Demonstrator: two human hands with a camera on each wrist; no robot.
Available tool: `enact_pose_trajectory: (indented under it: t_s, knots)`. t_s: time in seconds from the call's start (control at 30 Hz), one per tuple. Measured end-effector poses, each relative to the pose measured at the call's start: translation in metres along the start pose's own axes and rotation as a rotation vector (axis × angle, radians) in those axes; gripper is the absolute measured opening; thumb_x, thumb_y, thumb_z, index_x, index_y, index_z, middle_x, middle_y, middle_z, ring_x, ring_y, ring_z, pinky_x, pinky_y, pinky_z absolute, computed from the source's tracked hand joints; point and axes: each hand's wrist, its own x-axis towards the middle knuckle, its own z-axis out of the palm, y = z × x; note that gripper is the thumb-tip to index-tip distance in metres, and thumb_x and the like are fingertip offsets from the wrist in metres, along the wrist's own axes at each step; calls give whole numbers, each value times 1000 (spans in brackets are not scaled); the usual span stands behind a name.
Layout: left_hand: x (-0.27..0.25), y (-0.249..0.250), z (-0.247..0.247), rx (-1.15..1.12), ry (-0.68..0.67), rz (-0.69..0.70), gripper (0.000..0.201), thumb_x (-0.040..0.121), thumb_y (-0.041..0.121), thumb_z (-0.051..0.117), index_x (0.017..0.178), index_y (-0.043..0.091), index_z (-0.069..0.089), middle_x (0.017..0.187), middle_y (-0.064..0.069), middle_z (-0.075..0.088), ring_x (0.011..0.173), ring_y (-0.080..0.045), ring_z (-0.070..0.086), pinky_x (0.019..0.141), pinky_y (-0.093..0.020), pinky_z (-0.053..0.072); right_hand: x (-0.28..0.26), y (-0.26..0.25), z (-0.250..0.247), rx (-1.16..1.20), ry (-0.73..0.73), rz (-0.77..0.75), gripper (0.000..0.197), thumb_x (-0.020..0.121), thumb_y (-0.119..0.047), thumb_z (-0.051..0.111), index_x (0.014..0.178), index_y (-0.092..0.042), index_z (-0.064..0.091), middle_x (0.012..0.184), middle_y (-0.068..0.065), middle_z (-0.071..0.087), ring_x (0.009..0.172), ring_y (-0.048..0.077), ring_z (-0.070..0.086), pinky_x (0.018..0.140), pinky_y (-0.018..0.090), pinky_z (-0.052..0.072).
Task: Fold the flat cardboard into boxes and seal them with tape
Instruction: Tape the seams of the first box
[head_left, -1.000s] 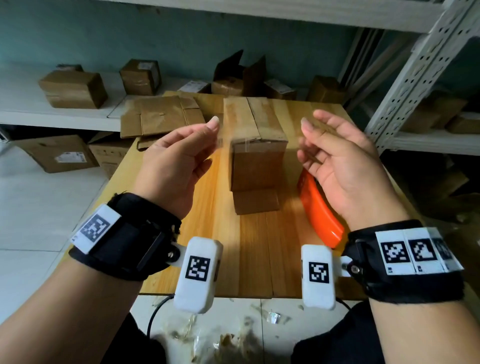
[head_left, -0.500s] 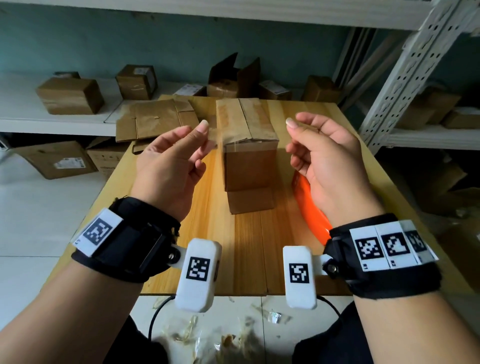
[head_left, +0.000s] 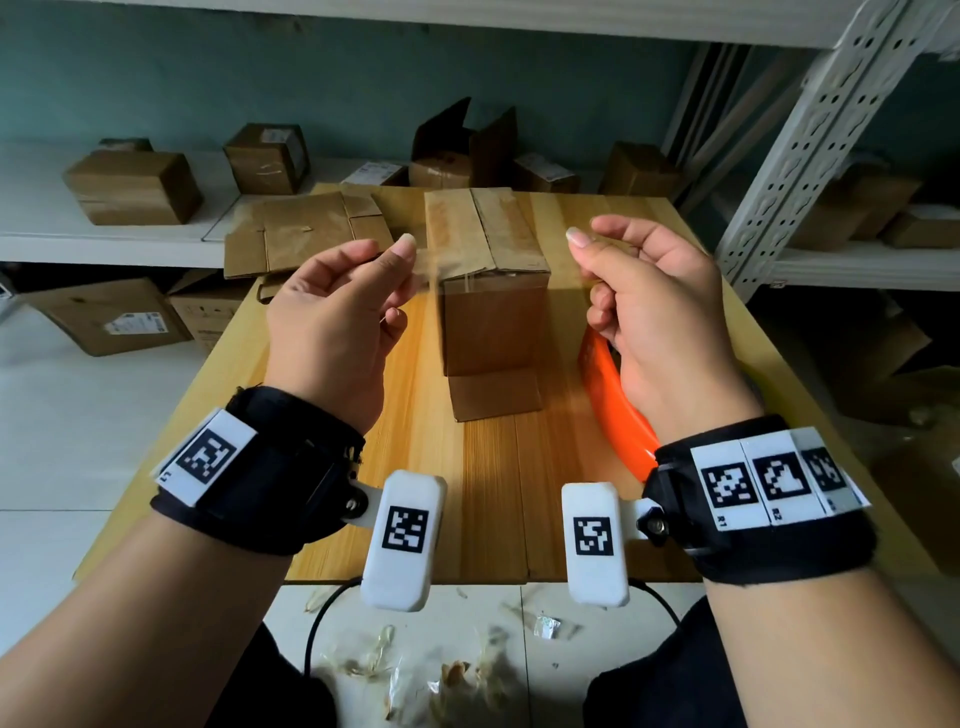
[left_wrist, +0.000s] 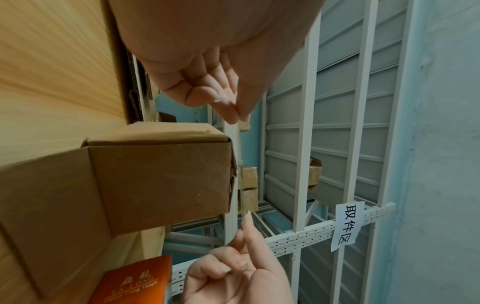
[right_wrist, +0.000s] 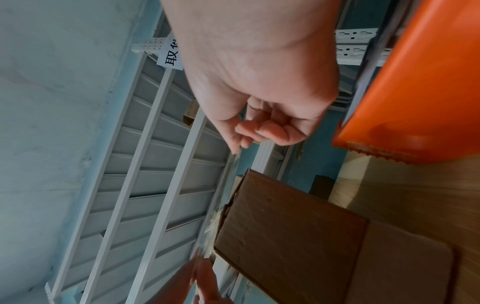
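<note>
A folded brown cardboard box stands upright mid-table, top flaps closed, one bottom flap flat on the wood. A strip of clear tape is stretched across just above the box's near top edge. My left hand pinches the strip's left end between thumb and forefinger, also seen in the left wrist view. My right hand pinches the other end, its other fingers curled. An orange tape dispenser lies on the table under my right wrist.
The wooden table holds a flat cardboard blank at its far left. Finished boxes sit on white shelves behind and to the right. A white metal rack post stands at right. Tape scraps litter the floor.
My right hand's fingers have curled in from a spread pose. Both hands keep the tape stretched over the box top, holding about the same place.
</note>
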Motion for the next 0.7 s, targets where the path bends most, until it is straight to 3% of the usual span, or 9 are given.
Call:
enact_pose_trajectory:
  t_s: [0.43,0.7]
  knots:
    - [0,-1,-1,20,11,-10,26,87,13,84,103,18,63,94,-5,74,77,-13,70,64,-22,49,2,2,0,-11,14,21,20,91,-16,82,109,-13,73,82,0,70,61,4,56,57,22,45]
    - [3,-5,-3,34,20,-49,36,89,14,83,115,14,59,98,-6,73,82,-13,70,66,-22,49,1,4,0,-26,25,40,19,91,-15,82,107,-12,72,81,0,71,61,4,58,57,22,45]
